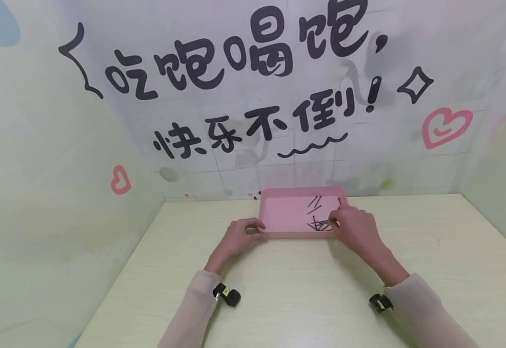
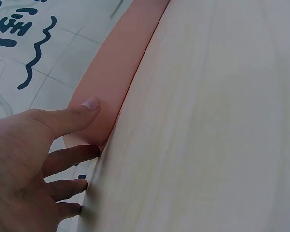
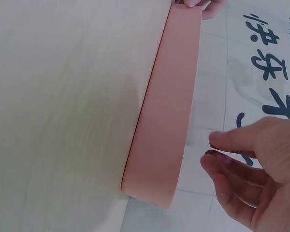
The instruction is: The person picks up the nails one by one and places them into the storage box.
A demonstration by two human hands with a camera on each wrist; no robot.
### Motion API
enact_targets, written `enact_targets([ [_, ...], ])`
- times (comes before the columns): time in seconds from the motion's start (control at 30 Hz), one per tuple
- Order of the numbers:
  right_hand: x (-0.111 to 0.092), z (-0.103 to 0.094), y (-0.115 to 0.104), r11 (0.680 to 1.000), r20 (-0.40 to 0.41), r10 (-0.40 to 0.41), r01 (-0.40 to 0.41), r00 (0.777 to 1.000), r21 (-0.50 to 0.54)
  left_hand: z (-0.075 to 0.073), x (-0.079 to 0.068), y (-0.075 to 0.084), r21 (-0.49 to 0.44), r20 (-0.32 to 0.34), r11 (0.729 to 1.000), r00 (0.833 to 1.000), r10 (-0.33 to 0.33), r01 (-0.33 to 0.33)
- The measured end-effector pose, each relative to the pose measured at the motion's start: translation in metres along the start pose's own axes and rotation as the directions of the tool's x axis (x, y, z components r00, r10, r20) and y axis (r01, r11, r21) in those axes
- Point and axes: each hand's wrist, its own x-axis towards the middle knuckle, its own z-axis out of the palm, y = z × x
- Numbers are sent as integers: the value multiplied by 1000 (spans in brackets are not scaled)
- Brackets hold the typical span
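Note:
A shallow pink tray lies on the table against the back wall. Several dark, thin nails are scattered in its right half, most bunched near the front right corner. My left hand grips the tray's front left corner; in the left wrist view its thumb presses the outer front wall and a fingertip sits at the corner. Over the front right part of the tray, my right hand has its fingertips beside the bunched nails. The right wrist view shows its fingers loosely bent, with a small gap before the thumb.
The pale wooden tabletop stretches in front of the tray. A printed wall sheet with large black characters and pink hearts rises right behind it, and similar sheets flank both sides. Each wrist carries a small black camera by the sleeve.

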Motion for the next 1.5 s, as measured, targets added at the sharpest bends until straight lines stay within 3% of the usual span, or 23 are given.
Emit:
enact_targets([
  [0.13, -1, -2, -1, 1000, -35, 25, -25, 999, 19, 0, 0, 1, -2, 0, 1000, 1000, -1, 1],
  [0.47, -2, 0, -2, 996, 54, 40, -44, 998, 76, 0, -3, 0, 3, 5, 1000, 1000, -2, 2],
  [1.1, -3, -8, -4, 984, 76, 162, -167, 984, 67, 0, -2, 1, -11, 7, 1000, 1000, 0, 0],
  [1.5, -1, -11, -2, 983, 55, 162, -165, 985, 75, 0, 0, 0, 6, -3, 1000, 1000, 14, -14],
])
